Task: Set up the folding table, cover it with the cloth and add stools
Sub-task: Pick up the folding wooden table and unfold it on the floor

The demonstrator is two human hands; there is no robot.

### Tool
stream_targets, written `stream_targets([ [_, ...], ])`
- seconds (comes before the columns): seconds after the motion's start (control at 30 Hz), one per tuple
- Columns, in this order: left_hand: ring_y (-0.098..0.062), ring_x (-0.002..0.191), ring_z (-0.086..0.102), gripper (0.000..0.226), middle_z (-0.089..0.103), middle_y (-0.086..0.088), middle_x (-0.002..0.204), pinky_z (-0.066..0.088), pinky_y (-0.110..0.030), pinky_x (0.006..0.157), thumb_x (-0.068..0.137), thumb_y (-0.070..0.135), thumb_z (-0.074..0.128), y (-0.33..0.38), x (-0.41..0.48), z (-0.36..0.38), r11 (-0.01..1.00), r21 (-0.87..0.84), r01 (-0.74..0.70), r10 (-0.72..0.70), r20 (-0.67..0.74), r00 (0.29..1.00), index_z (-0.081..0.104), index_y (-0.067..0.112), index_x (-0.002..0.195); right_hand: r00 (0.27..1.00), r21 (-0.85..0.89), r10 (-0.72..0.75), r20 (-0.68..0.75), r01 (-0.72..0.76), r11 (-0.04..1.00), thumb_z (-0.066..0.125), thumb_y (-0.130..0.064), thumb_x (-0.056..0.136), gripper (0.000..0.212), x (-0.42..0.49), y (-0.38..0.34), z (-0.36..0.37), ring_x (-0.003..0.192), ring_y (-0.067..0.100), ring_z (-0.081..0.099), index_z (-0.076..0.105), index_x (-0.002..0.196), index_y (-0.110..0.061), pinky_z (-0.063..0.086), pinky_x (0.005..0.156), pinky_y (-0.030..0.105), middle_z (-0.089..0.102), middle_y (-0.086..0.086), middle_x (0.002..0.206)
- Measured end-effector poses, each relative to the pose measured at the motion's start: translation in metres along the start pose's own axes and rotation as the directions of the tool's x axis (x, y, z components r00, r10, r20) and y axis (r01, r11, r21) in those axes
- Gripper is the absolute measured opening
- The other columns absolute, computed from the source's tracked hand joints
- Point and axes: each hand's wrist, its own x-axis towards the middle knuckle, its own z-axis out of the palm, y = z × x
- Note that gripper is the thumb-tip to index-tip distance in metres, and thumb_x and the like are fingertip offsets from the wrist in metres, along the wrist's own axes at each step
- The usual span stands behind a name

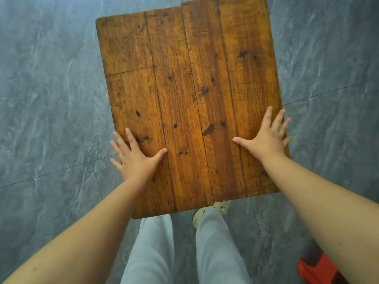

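A worn brown wooden folding table top (pixel 184 95) made of two plank halves lies flat below me, the right half set slightly further away than the left. My left hand (pixel 135 158) rests flat on its near left edge, fingers spread, some over the side. My right hand (pixel 268 138) presses flat near the right edge with straight, spread fingers. The table's legs are hidden beneath the top. No cloth is in view.
Grey marbled floor tiles (pixel 45 99) surround the table on all sides. My legs in pale trousers (pixel 155 253) and a light shoe (pixel 200 217) stand at the near edge. A red object (pixel 315 269), partly hidden by my right forearm, sits at the bottom right.
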Motion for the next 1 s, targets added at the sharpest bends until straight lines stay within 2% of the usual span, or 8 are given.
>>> stream_targets([
  [0.07,-0.025,0.144,-0.018,0.126,-0.026,-0.001,0.156,0.008,-0.062,0.112,0.062,0.08,0.058,0.001,-0.003,0.003,0.997,-0.067,0.045,-0.045,-0.001,0.999,-0.018,0.027,0.148,0.995,0.061,0.09,0.034,-0.092,0.994,0.072,-0.071,0.058,0.139,0.006,0.004,0.001,0.145,0.037,-0.017,-0.022,0.148,-0.023,0.008,0.113,0.066,-0.024,0.012,0.157],
  [0.13,-0.025,0.145,-0.015,0.128,-0.026,-0.004,0.156,0.013,-0.061,0.11,0.061,0.079,0.061,0.002,-0.003,0.003,0.992,-0.101,0.072,-0.074,-0.017,0.997,-0.018,0.028,0.148,0.992,0.081,0.112,0.058,-0.116,0.99,0.073,-0.072,0.057,0.141,0.01,0.007,0.0,0.146,0.037,-0.015,-0.024,0.147,-0.024,0.009,0.113,0.066,-0.024,0.012,0.158],
  [0.3,-0.029,0.146,-0.005,0.128,-0.019,-0.005,0.158,0.015,-0.058,0.111,0.059,0.079,0.062,0.001,-0.003,0.003,0.989,-0.12,0.082,-0.086,-0.033,0.996,-0.015,0.029,0.148,0.995,0.041,0.094,0.026,-0.095,0.995,0.072,-0.073,0.057,0.14,0.013,0.007,0.001,0.146,0.04,-0.003,-0.022,0.148,-0.021,0.012,0.114,0.062,-0.015,0.017,0.158],
  [0.5,-0.03,0.146,-0.003,0.126,-0.015,-0.004,0.158,0.016,-0.057,0.112,0.059,0.081,0.058,0.001,-0.007,0.01,0.991,-0.097,0.096,-0.102,-0.062,0.993,-0.015,0.03,0.148,0.998,-0.017,0.061,-0.014,-0.062,0.998,0.071,-0.075,0.055,0.142,0.017,0.008,-0.001,0.143,0.042,0.008,-0.017,0.15,-0.017,0.017,0.111,0.062,-0.006,0.022,0.157],
  [1.0,-0.034,0.145,-0.003,0.125,-0.018,-0.005,0.157,0.013,-0.054,0.114,0.063,0.079,0.058,0.019,-0.05,0.04,0.963,-0.151,0.224,-0.229,-0.019,0.973,-0.021,0.029,0.147,0.999,-0.128,-0.046,-0.019,0.043,0.991,0.071,-0.075,0.055,0.141,0.03,0.029,-0.017,0.143,0.043,0.008,-0.016,0.15,-0.016,0.019,0.112,0.061,-0.002,0.024,0.156],
])
